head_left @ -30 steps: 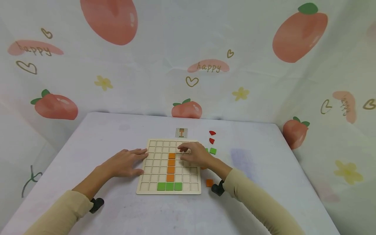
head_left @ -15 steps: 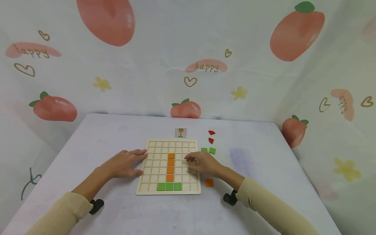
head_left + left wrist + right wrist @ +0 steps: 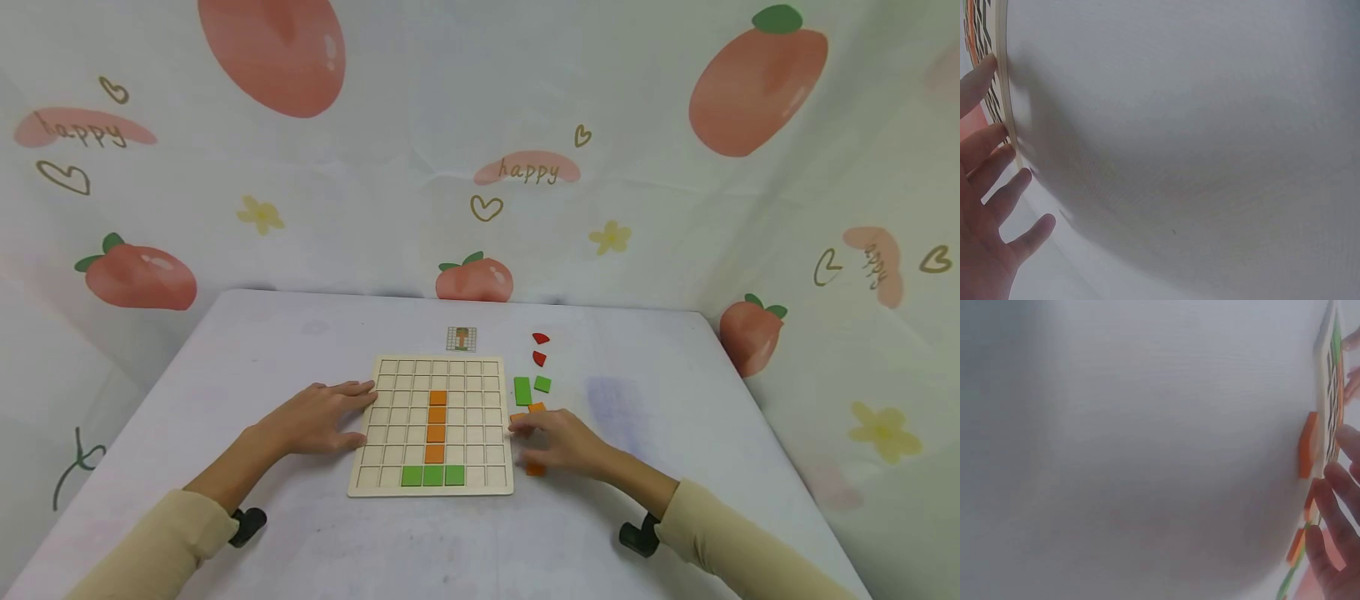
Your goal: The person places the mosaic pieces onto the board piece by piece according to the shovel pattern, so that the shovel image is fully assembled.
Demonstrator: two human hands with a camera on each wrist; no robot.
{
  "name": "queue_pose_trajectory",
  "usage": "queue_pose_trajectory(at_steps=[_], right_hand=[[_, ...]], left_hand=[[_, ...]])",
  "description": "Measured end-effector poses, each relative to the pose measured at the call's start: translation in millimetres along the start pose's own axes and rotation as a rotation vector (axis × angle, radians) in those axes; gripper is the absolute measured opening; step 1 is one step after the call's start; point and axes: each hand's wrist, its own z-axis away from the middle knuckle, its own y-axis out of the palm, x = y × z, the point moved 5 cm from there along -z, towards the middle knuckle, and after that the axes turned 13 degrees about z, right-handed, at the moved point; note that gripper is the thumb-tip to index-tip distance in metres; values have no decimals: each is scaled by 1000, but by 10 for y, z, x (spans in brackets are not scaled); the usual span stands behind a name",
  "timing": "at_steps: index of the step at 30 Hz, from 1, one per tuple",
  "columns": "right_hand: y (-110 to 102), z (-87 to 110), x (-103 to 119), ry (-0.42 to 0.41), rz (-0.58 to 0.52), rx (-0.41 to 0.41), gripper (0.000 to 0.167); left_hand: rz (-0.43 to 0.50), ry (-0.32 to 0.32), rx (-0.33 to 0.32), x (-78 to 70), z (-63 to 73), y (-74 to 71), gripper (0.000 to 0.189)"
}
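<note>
Grid board [image 3: 456, 433] is best being steadied by the left hand [image 3: 322, 419], fingers straight, orange tiles [image 3: 536, 470] beside it being overhung by the right hand [image 3: 564, 439], fingers parted.

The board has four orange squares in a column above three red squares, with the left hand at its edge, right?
Not quite: the three lower squares are green, not red, as the head view shows. The column of four orange squares and the left hand at the edge of the board are correct.

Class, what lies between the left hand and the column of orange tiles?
Unfilled cells and the left rim of the board, seen in the head view.
</note>
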Motion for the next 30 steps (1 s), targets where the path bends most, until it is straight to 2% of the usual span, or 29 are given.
queue_pose_trajectory(at_steps=[10, 15, 21, 30], right_hand=[[6, 279, -135, 10, -48, -39, 39], [6, 354, -147, -18, -35, -66, 41], [20, 384, -146, -64, 0, -103, 37], [-20, 315, -126, -43, 29, -83, 32]], left_hand=[[6, -9, 9, -8, 7, -9, 65], [4, -4, 6, -9, 8, -11, 65], [2, -13, 3, -10, 9, -6, 65], [10, -19, 4, -35, 10, -10, 65]])
